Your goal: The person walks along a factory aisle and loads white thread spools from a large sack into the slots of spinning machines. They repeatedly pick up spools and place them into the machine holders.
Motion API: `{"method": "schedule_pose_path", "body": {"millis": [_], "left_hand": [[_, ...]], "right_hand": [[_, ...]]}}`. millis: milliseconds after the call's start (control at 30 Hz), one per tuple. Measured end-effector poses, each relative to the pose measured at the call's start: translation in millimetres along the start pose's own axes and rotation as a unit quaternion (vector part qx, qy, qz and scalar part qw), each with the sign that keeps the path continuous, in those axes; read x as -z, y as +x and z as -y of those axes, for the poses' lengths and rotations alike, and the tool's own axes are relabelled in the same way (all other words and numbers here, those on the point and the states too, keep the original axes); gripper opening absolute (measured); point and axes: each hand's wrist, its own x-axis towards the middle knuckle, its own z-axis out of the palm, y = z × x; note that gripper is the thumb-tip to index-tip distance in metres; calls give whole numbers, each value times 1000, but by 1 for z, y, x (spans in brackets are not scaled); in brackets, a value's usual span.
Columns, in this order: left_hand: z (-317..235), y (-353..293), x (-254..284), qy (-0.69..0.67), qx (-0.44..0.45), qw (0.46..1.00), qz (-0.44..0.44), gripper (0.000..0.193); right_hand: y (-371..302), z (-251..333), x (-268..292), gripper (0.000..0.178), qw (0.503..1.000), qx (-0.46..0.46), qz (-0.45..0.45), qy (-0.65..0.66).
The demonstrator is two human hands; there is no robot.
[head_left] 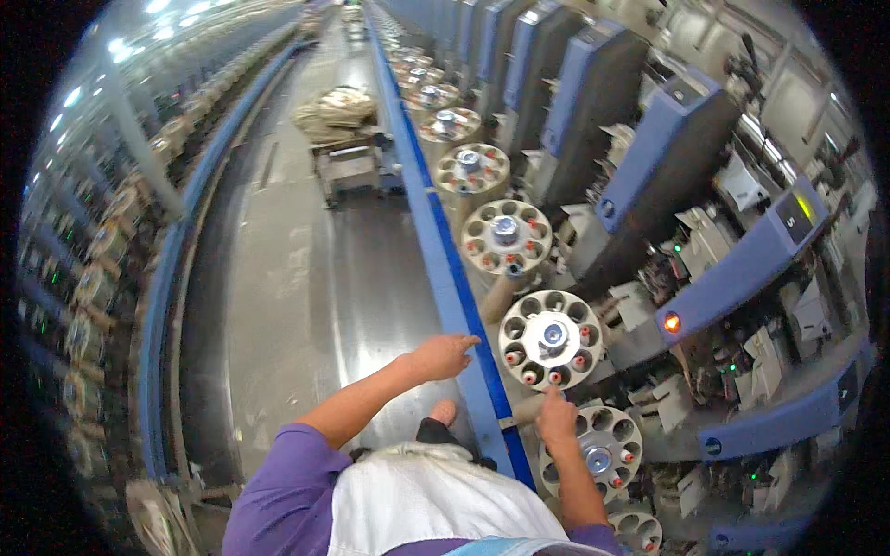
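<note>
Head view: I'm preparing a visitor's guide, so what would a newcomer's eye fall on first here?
Probably the glowing orange light on the blue machine panel at the right. Next, the row of round, pale bobbin magazines beside the blue rail, with the right hand at one's near edge. Farther up the aisle, a cart bears a pale, cloth-like heap.

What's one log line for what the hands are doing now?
left hand: at blue rail | right hand: at near edge of round holder | red-tipped spools: in some holder holes | contact: unclear | cart: up ahead
</note>
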Motion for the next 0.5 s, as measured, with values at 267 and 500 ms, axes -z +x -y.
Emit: {"method": "schedule_pose_path", "body": {"millis": [267,500], "left_hand": [[-51,125,14,-554,203,715,374,70],[-87,327,18,-689,115,534,475,67]], "right_hand": [[-10,14,129,23,927,-66,-345,129],[117,89,113,28,970,0,-213,117]]}}
